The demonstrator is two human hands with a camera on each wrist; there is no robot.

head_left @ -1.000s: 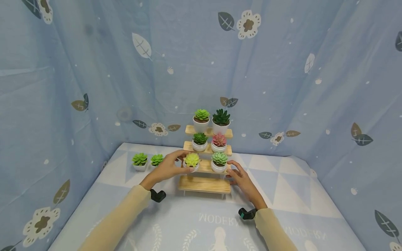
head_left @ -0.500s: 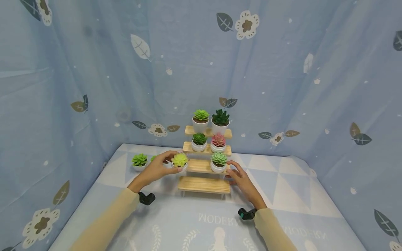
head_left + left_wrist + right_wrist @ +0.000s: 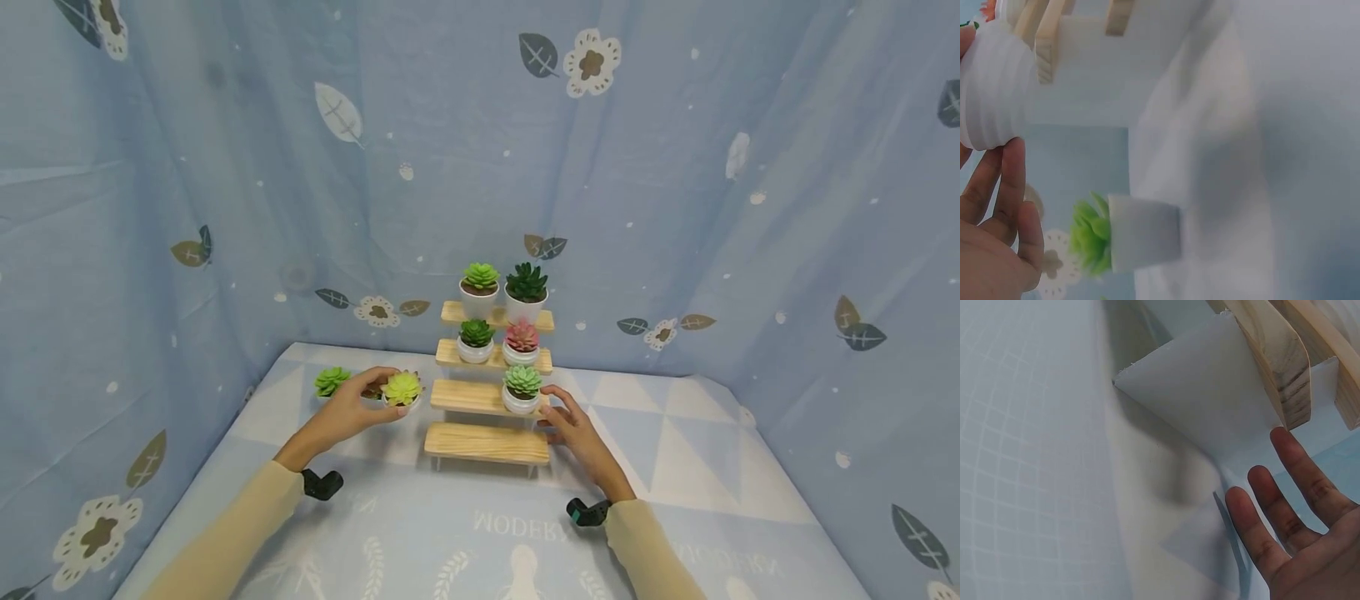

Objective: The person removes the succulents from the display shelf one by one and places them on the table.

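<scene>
1. Left hand [image 3: 347, 410] gripping yellow-green succulent in white ribbed pot [image 3: 402, 390], left of tiered wooden stand [image 3: 489, 442]
2. Right hand [image 3: 573, 425] open beside stand, empty; one neighbouring green potted succulent [image 3: 331, 382] partly hidden

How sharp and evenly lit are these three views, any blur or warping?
Head view: sharp, soft even light, wide-angle bending at the edges. Left wrist view: blurred, the white pot in the left hand washed out. Right wrist view: wooden shelf crisp, with a soft shadow on the cloth beside it.

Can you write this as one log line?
left hand: holds yellow-green succulent pot | right hand: open beside wooden stand
</scene>
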